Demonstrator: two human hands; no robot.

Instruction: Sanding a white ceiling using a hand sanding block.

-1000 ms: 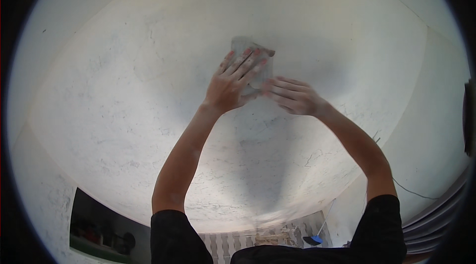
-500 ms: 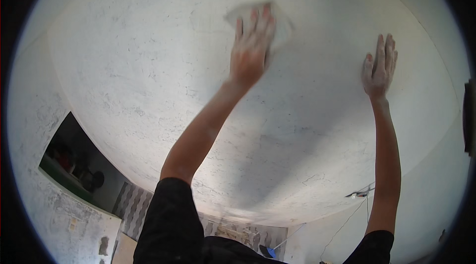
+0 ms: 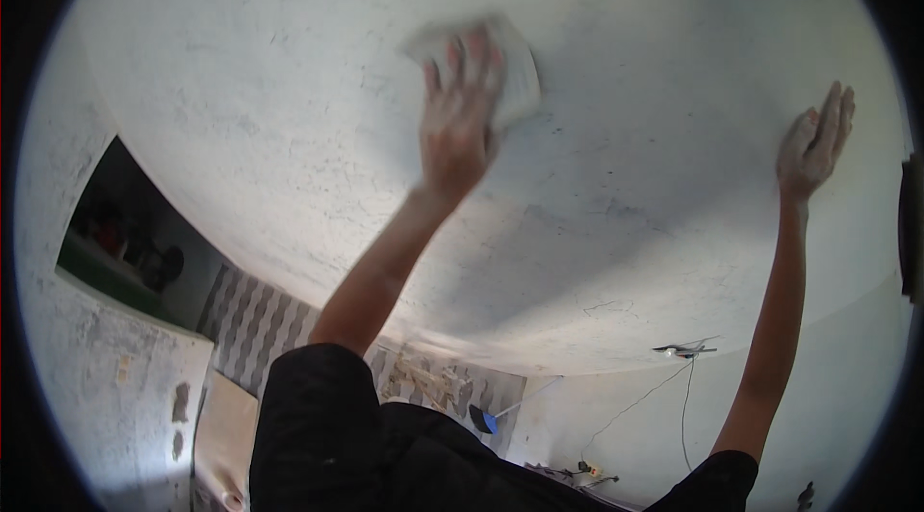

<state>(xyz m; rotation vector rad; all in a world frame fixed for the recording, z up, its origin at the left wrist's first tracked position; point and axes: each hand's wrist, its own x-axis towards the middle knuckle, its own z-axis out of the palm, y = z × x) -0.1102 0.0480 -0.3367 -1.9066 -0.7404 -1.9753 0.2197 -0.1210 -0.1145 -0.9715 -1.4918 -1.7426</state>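
Note:
A pale, thin sheet of sandpaper (image 3: 520,79) lies flat against a whitish, scuffed wall (image 3: 616,127). Over it is my left hand (image 3: 458,132), gripping and pressing it to the surface with the fingers spread across; motion smears both, and the sheet's middle is hidden beneath the hand. Well off to the right, my right hand (image 3: 813,148) rests against the same wall, holding nothing. Its dusty fingers are stretched out, pointing up.
A dark opening (image 3: 125,233) cuts the wall at left. Lower down are patterned grey flooring (image 3: 252,320), a tan board (image 3: 226,430) and a blue-headed broom (image 3: 484,419). A small lit lamp (image 3: 674,352) with hanging cords (image 3: 687,416) is at lower right.
My left hand and the sheet have shifted left and slightly down in the picture. My right hand has moved further right and tilted. The whole view has turned somewhat.

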